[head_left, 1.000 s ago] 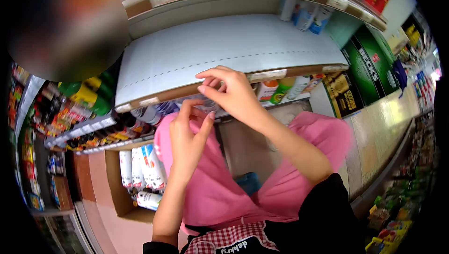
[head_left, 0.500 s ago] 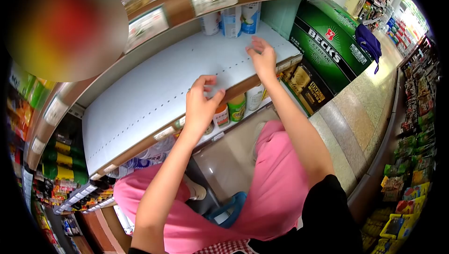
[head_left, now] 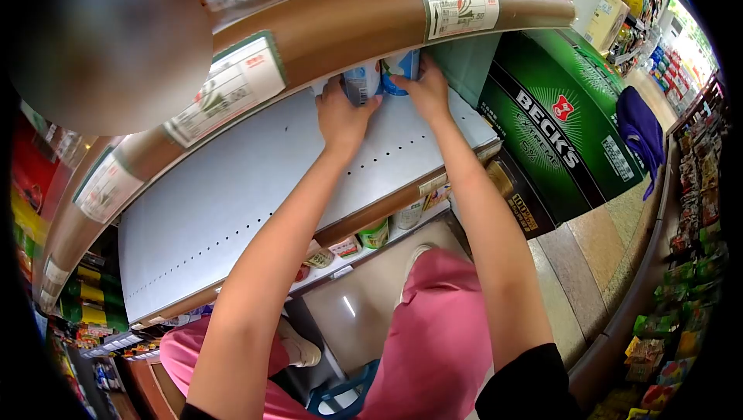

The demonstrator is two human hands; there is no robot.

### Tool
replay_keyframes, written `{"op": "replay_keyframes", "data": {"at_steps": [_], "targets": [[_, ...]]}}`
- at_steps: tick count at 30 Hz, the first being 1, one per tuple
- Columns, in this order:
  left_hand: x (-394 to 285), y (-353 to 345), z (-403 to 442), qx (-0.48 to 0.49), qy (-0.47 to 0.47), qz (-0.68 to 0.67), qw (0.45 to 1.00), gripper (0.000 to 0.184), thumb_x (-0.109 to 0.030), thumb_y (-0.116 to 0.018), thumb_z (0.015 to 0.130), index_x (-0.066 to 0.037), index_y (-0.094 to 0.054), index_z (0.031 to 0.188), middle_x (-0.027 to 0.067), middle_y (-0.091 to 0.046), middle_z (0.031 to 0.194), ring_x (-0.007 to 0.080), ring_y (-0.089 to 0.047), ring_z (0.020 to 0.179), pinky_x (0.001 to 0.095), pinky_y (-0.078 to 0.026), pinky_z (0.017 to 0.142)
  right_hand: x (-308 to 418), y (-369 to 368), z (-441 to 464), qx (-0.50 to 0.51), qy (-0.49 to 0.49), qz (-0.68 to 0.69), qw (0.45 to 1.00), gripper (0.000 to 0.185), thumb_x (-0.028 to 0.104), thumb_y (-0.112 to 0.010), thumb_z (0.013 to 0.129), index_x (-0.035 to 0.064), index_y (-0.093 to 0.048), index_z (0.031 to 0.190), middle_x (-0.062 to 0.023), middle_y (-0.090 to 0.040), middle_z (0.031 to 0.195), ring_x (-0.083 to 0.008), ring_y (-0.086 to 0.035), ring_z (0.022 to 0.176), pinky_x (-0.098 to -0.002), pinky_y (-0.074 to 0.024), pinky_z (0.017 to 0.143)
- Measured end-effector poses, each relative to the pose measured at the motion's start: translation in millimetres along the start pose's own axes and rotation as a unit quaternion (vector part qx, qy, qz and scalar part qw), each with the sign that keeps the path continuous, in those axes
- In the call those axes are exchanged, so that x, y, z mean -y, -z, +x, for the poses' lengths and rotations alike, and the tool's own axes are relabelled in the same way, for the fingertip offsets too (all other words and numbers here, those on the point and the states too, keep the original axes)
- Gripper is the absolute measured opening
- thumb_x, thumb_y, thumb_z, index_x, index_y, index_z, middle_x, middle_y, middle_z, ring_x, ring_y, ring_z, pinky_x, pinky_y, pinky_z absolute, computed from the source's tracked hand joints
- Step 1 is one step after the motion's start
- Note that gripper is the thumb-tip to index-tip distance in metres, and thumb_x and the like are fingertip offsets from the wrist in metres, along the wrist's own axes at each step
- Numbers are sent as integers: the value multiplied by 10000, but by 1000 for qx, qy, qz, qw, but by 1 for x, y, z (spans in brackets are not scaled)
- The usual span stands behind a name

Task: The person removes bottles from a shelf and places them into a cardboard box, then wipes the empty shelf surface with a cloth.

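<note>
On the white perforated shelf [head_left: 224, 196], several blue-and-white cans stand at the far right end, under the upper shelf. My left hand [head_left: 345, 116] is closed round one blue-and-white can [head_left: 361, 85]. Just to its right, my right hand [head_left: 426, 92] has its thumb and fingers round another blue-and-white can [head_left: 400, 72]. A further pale can is mostly hidden behind my left fingers. Both cans stand upright on the shelf.
The upper shelf edge [head_left: 348, 22] with price tags overhangs my hands. Green Beck's cartons [head_left: 546, 110] stand to the right, a purple cloth [head_left: 639, 130] on them. Jars stand on the lower shelf. A blue stool [head_left: 346, 398] lies between my legs.
Both hands have moved forward, from above the front of the shelf to the cans at the back right, and have taken hold of them. The view has come closer to the shelf.
</note>
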State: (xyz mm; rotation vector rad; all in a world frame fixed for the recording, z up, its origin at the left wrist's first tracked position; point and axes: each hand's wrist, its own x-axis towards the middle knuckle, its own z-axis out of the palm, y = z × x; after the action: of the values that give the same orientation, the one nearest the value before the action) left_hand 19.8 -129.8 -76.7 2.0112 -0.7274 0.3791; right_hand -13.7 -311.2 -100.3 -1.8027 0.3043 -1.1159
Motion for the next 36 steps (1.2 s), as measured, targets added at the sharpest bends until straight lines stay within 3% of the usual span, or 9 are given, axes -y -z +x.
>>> {"op": "replay_keyframes", "data": {"at_steps": [5, 11, 14, 20, 23, 26, 34, 35, 36], "targets": [[21, -26, 29, -57, -18, -60, 996, 692, -335, -866, 653, 57, -574, 1143, 196, -681, 1078, 323, -655, 997, 394, -489, 895, -10, -6, 14, 13, 20, 3, 1000, 676, 196, -877, 553, 17, -581, 1133, -208, -690, 1047, -367, -667, 976, -406, -520, 851], [3, -19, 40, -65, 24, 78, 995, 739, -455, -862, 592, 14, -601, 1098, 165, -704, 1034, 305, -662, 1000, 391, -484, 873, -12, -7, 14, 6, 42, -10, 999, 747, 230, -904, 496, 31, -565, 1131, -202, -693, 1021, -386, -667, 960, -411, -529, 819], [12, -12, 37, -46, -5, 27, 999, 711, -446, -857, 593, -2, -613, 1092, 144, -717, 1010, 294, -674, 967, 407, -459, 894, 10, -1, -1, -5, 75, -34, 997, 730, 247, -908, 492, 26, -563, 1097, -204, -696, 985, -384, -673, 926, -416, -533, 794], [0, 37, -7, 2, 0, 55, 998, 670, -412, -859, 586, -12, -630, 1072, 160, -726, 978, 284, -692, 902, 396, -436, 924, 43, 16, -49, 53, 28, -60, 996, 699, 244, -919, 484, 16, -544, 1029, -217, -694, 917, -391, -679, 855, -424, -536, 748], [-3, 72, -37, 66, 37, 3, 997, 767, -453, -842, 570, -8, -593, 1142, 177, -674, 1034, 327, -568, 1053, 418, -318, 978, 68, 21, -84, 79, -5, -37, 996, 676, 242, -922, 498, 19, -532, 1004, -216, -696, 928, -395, -682, 865, -425, -537, 742], [-1, 99, -67, 55, 35, -18, 998, 740, -425, -854, 567, 3, -594, 1111, 183, -671, 1027, 330, -567, 1051, 424, -322, 982, 117, 27, -118, 127, -57, -72, 988, 685, 117, -905, 574, -7, -528, 1133, -168, -699, 1052, -230, -681, 972, -335, -536, 827], [-7, 149, -115, 21, 42, 2, 999, 695, -405, -874, 555, 10, -605, 1043, 187, -662, 985, 333, -584, 969, 421, -350, 958, 145, 15, -160, 158, -31, -55, 985, 750, 101, -902, 601, -20, -501, 1223, -171, -676, 1131, -244, -673, 1035, -355, -541, 875], [-6, 150, -118, 11, 32, 18, 999, 687, -410, -871, 556, 8, -605, 1031, 183, -663, 963, 330, -582, 956, 424, -352, 946, 134, 10, -160, 129, 26, -35, 991, 663, 227, -909, 571, 27, -517, 1067, -204, -707, 958, -364, -701, 904, -413, -549, 756], [-8, 150, -120, 0, 32, 20, 999, 683, -408, -870, 557, 7, -606, 1030, 180, -665, 953, 329, -583, 954, 426, -355, 939, 130, 8, -160, 133, 20, -27, 991, 660, 232, -909, 574, 25, -517, 1062, -205, -707, 959, -359, -702, 906, -408, -549, 757]]}}
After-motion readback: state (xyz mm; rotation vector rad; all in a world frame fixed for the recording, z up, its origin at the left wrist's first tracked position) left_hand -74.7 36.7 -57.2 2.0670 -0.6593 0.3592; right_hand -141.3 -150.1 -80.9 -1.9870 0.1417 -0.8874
